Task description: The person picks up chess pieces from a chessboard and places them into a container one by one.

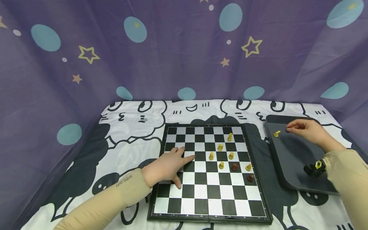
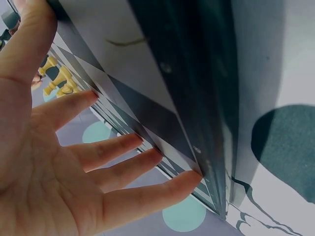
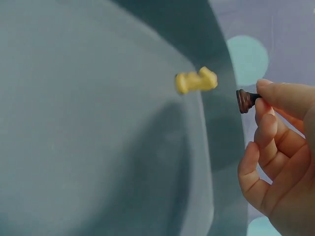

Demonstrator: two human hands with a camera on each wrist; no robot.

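My right hand (image 1: pixel 309 132) is over the grey tray (image 1: pixel 290 172), pinching a dark brown chess piece (image 3: pixel 244 101) between thumb and fingertips; its upper part is hidden by the fingers. A yellow chess piece (image 1: pixel 277 134) lies on its side in the tray, left of that hand. My left hand (image 1: pixel 169 164) rests with spread, straight fingers on the left side of the chessboard (image 1: pixel 188 206), fingertips (image 2: pixel 189 179) at the squares. Several yellow pieces (image 1: pixel 221 165) stand on the board's right half, along with two brown pieces (image 1: pixel 234 166).
The board and tray lie on a black-and-white cartoon cloth (image 1: pixel 135 124), the tray to the right of the board. Behind them hangs a purple curtain (image 1: pixel 184 51) with stars and blue spots. A black strap device (image 1: pixel 315 168) sits at the right wrist.
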